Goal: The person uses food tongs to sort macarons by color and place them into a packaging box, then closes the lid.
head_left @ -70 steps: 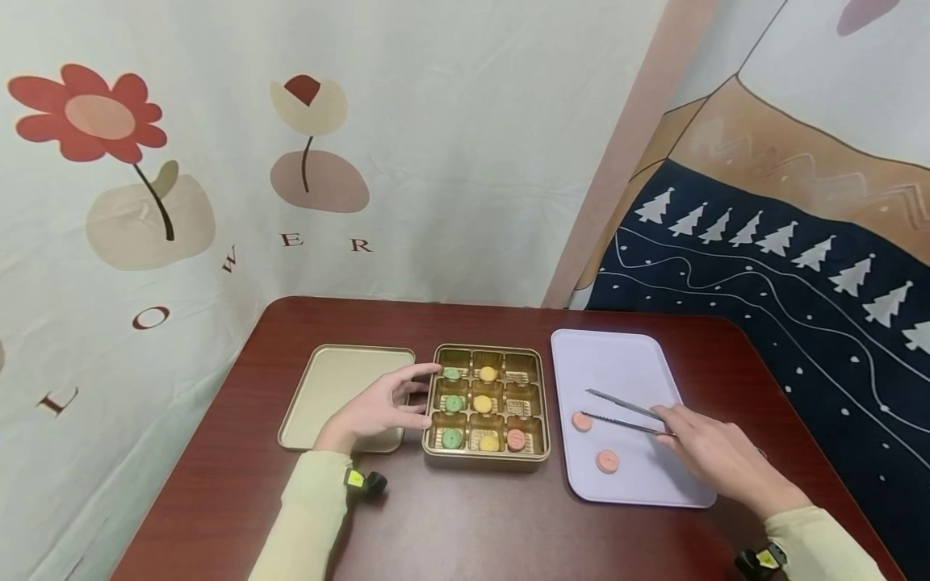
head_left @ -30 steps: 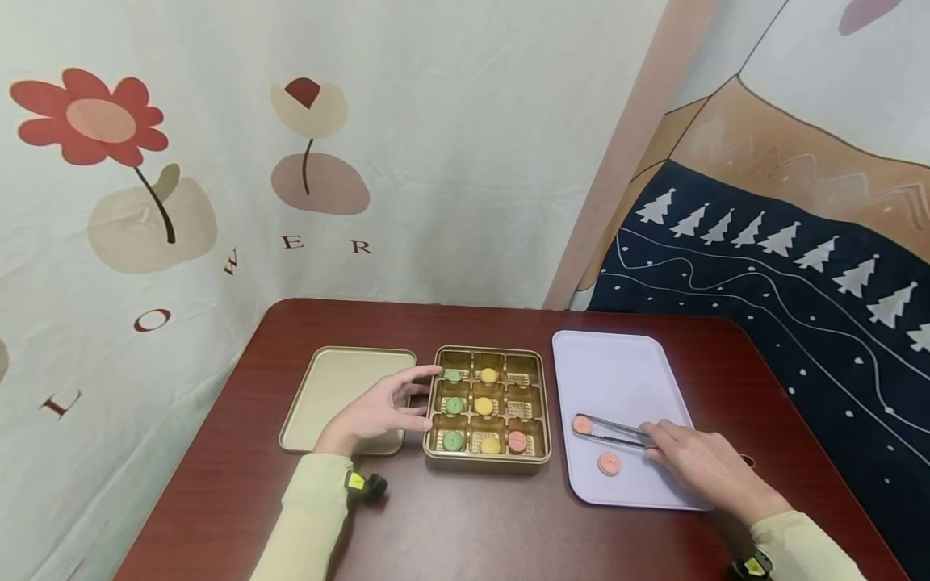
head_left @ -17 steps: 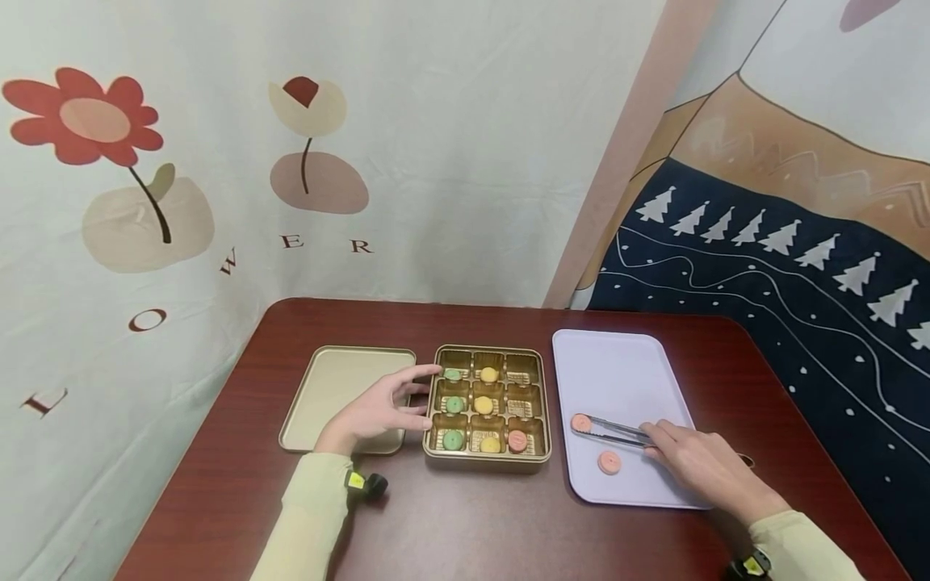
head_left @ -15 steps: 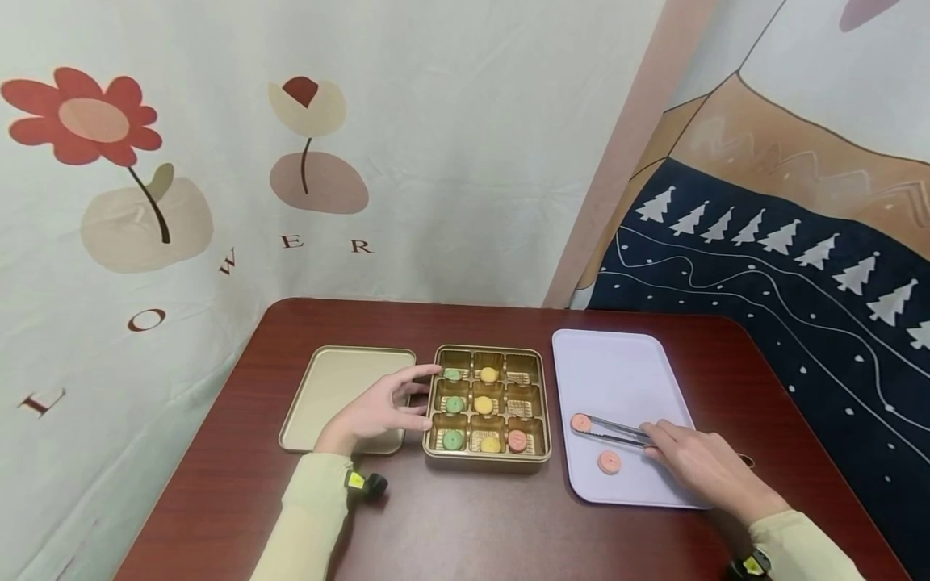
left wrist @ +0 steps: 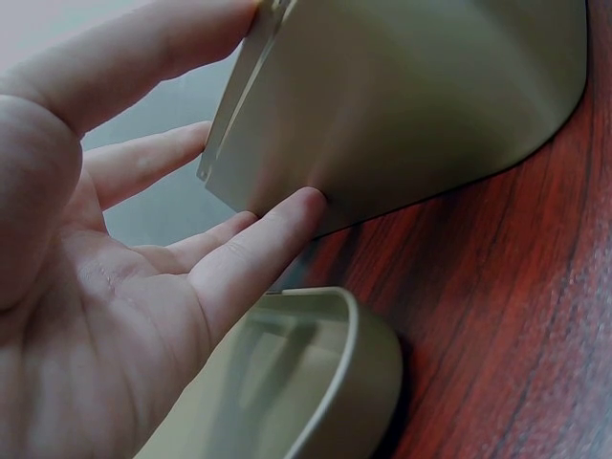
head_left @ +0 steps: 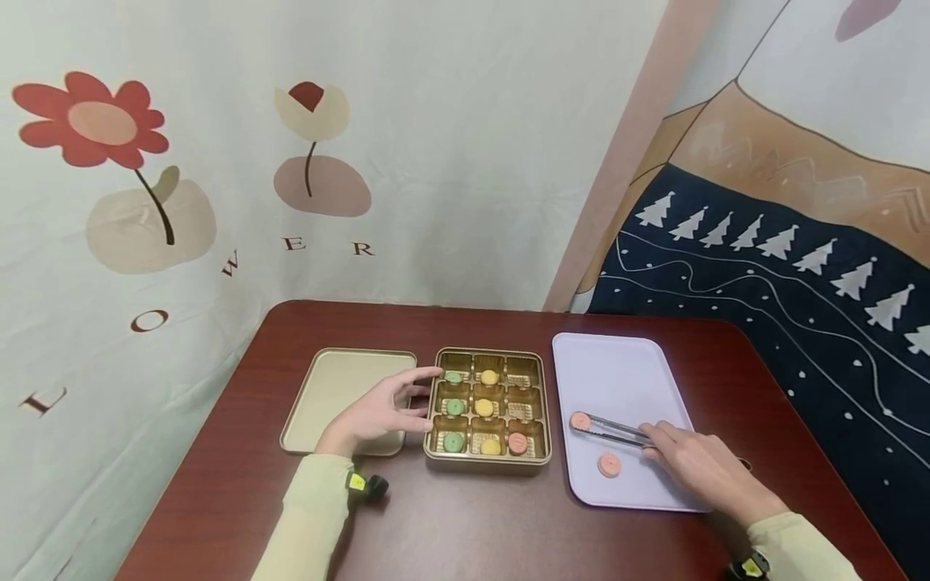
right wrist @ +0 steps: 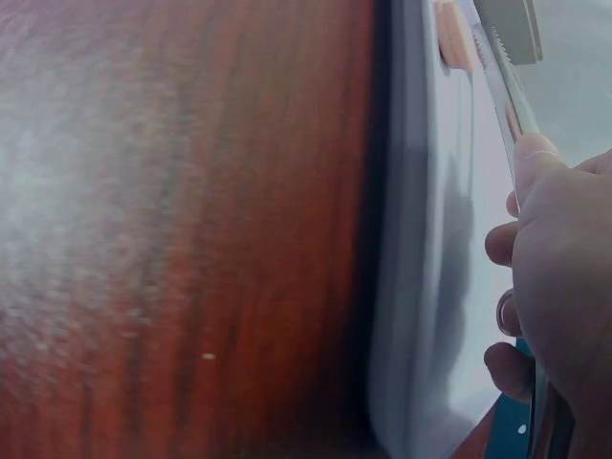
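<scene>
Metal tongs [head_left: 610,428] pinch a pink cookie [head_left: 580,420] on the lilac tray [head_left: 617,375], gripped by the right hand [head_left: 697,468]. Left hand [head_left: 378,413] (fingers relaxed, straight) rests against the gold tin [head_left: 488,461], beside its lid [head_left: 330,387].

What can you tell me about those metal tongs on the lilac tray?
The tongs are slim, silvery metal with two long arms and what look like toothed edges. They lie low over the lilac tray, pointing left, arms nearly closed on a pink cookie. The right hand grips their rear end.
</scene>
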### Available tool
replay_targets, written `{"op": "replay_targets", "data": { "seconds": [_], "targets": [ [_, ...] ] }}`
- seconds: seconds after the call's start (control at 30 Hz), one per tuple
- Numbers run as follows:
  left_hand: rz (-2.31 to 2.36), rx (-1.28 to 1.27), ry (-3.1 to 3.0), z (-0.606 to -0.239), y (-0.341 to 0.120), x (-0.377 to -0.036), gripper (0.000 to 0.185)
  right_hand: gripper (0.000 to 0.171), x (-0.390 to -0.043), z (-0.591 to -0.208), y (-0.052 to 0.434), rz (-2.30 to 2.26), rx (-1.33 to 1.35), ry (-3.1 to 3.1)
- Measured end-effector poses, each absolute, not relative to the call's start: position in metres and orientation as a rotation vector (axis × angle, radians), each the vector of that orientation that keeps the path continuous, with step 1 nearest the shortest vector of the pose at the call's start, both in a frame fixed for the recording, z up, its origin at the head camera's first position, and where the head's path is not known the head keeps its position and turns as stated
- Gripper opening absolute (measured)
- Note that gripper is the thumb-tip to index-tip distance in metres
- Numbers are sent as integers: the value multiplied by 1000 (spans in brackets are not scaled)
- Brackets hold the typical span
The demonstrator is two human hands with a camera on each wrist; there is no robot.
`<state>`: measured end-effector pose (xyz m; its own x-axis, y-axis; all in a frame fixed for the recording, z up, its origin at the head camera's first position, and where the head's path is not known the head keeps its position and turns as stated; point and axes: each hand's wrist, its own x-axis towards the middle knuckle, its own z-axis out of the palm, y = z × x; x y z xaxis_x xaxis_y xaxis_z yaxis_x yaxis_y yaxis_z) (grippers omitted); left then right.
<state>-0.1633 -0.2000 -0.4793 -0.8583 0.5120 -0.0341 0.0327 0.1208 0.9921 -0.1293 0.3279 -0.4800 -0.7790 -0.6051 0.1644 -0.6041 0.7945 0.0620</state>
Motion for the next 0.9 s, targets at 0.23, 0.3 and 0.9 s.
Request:
{"op": "replay_targets", "data": {
  "seconds": [0.23, 0.3, 0.9],
  "targets": [
    [1776, 546, 2040, -481, -200, -162, 94, 42, -133, -461, 327, 109, 908, -2757],
    [1776, 552, 2042, -481, -200, -162, 95, 42, -136, -455, 327, 127, 912, -2716],
    [1776, 556, 2055, -480, -200, -162, 96, 45, -155, -438, 315, 127, 959, -2626]
  ]
}}
